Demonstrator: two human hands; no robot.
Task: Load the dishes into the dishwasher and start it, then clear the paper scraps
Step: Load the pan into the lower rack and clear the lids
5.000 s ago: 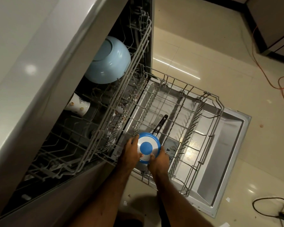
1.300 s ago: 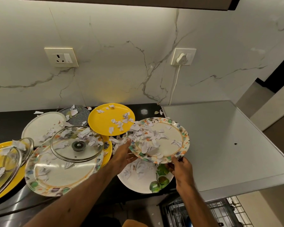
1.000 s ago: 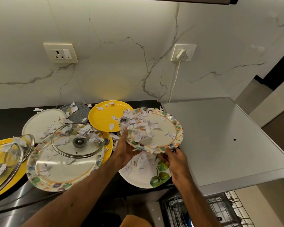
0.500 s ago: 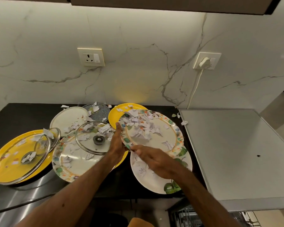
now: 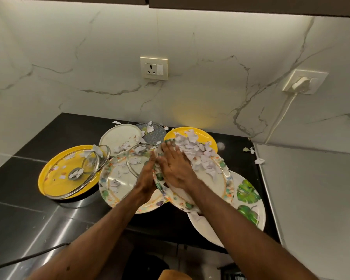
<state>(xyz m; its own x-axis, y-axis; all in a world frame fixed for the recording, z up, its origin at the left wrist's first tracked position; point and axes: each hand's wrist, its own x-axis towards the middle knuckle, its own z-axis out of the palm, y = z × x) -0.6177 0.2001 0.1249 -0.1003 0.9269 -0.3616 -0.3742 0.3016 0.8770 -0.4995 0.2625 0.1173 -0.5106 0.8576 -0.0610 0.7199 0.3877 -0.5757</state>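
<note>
A floral-rimmed plate is tilted above the black counter, its far side heaped with torn paper scraps. My left hand grips the plate's left rim. My right hand lies flat on the plate's face with straight fingers, touching the scraps. A white plate with green leaves lies under it, and a yellow plate sits just behind. The dishwasher is out of view.
To the left lie a second floral plate under a glass lid, a yellow plate with another glass lid, a white plate and a grey plate. Scraps litter the counter. A grey appliance top is on the right.
My right hand has left the plate's front rim and moved flat onto its face. The scraps have bunched toward the far edge. My view has shifted left.
</note>
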